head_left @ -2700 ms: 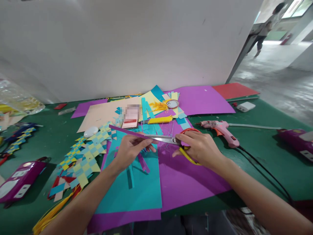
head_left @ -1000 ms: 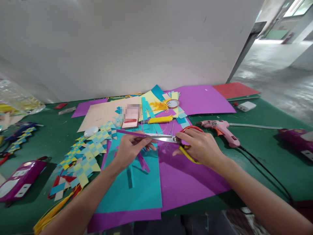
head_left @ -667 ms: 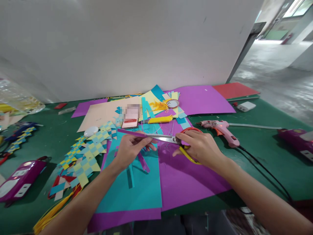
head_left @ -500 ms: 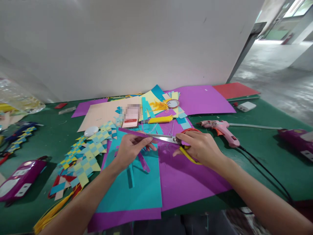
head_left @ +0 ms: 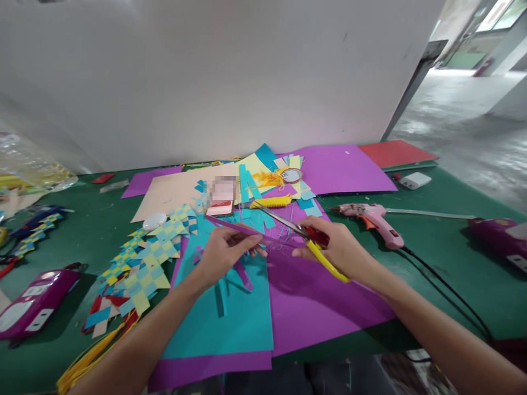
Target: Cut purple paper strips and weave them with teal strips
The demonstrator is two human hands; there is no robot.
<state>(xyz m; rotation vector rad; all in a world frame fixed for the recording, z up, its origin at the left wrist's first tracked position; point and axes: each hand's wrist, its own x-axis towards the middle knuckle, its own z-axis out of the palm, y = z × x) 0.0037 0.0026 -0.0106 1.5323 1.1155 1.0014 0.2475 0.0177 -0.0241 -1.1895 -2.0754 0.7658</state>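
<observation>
A narrow purple paper strip (head_left: 276, 241) is pinched between the thumb and fingers of my left hand (head_left: 230, 249). Its far end sticks out to the upper left, and the other end reaches my right fingertips. My right hand (head_left: 329, 247) is closed on a pair of scissors (head_left: 288, 222) with a yellow and a red handle. The blades look closed and point to the upper left, above the strip. Beneath my hands lie a turquoise sheet (head_left: 234, 334) and a purple sheet (head_left: 321, 312). More strips rest under my left hand, partly hidden by it.
A pink glue gun (head_left: 382, 225) lies at right, its cable running toward the front edge. Behind my hands are a phone (head_left: 222, 197) and a yellow-handled tool (head_left: 272, 202). Checkered woven paper pieces (head_left: 150, 258) and a purple device (head_left: 39, 299) sit at left.
The scissors have swung off the strip, blades now pointing more upward, and the yellow handle has dropped lower. The strip's right end is now at my right fingers. My left hand barely moved.
</observation>
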